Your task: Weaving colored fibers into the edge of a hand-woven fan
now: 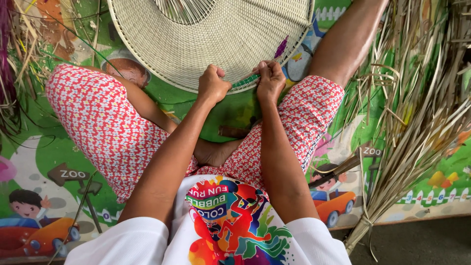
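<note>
Both hands, left hand [213, 84] and right hand [270, 80], grip pinched tight on the woven fan [206, 39] rim, should keep the green strip [245, 81] taut and flat against it.

woven disc [206, 44] on play mat [44, 152] before knees, dried leaf bundle [412, 132] at right

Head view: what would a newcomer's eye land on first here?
First, the large round woven piece at top centre, with the left hand and right hand both clenched at its near rim. Next, the bundle of dried leaf strips fanning out on the right, over the bright cartoon play mat.
</note>
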